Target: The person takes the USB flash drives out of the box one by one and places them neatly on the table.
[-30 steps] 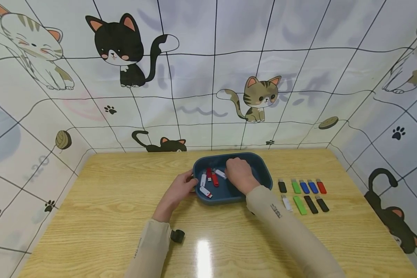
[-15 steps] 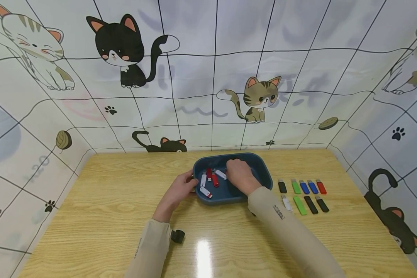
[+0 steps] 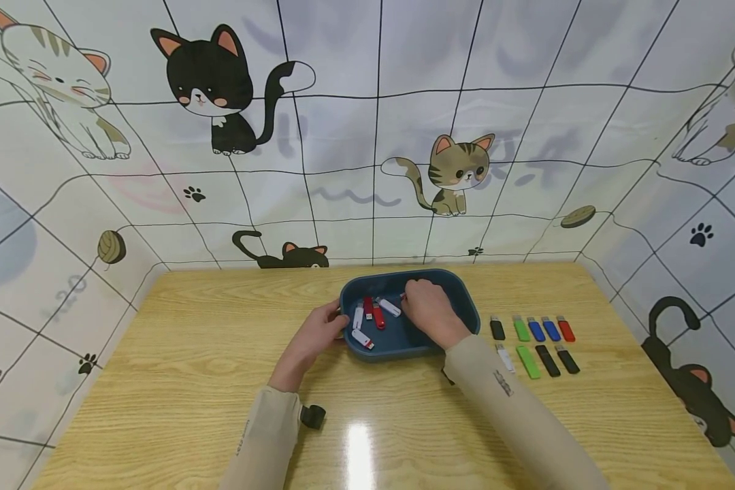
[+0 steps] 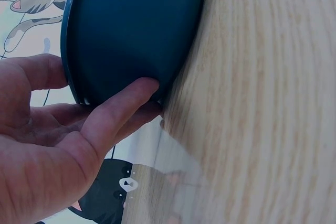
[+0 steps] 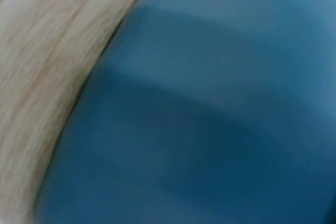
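A dark blue tray lies on the wooden table. My left hand grips its left end, thumb at the rim; in the left wrist view the fingers bear on the tray's outer wall. My right hand is down inside the tray's right half, fingers curled. A small light tip of a USB stick shows at its fingertips; the rest is hidden by the hand. Left of it in the tray lie white USB sticks and red USB sticks. The right wrist view shows only blurred blue tray wall.
To the tray's right, USB sticks lie in two rows: black, green, blue and red behind; white, green and black in front. A cat-print cloth hangs behind and beside the table.
My right hand has shifted slightly to the right within the tray, and a small light tip now shows at its fingertips. The left hand and the tray have stayed put.
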A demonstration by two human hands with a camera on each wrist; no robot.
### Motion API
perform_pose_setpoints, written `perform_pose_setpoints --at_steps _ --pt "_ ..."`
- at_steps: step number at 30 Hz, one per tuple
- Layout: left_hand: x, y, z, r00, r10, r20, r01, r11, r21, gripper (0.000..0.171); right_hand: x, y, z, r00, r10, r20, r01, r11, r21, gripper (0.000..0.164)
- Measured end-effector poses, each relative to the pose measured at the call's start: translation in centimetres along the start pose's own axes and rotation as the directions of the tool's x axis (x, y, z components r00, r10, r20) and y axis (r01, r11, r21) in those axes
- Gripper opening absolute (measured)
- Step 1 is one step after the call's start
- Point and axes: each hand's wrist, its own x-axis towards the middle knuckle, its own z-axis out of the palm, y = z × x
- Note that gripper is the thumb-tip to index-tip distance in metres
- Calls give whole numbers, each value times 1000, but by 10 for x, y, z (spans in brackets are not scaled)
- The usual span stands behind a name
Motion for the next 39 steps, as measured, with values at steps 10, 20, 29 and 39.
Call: perform_pose_setpoints --at_steps 10,20,29,39 --pt "0 -1 -1 1000 -5 4 5 1000 -6 52 -10 1 -8 1000 -1 -22 3 996 91 42" --pt "0 -1 0 1000 -7 -6 7 1000 -8 52 -18 6 -9 999 34 -38 -27 987 160 29" --pt "0 0 0 1000 -8 -7 8 1000 -5 53 -27 7 -14 997 64 -45 -54 977 207 13" --pt "0 -1 -1 1000 -7 -3 7 1000 23 53 -35 11 -20 995 98 -36 -87 967 240 25"
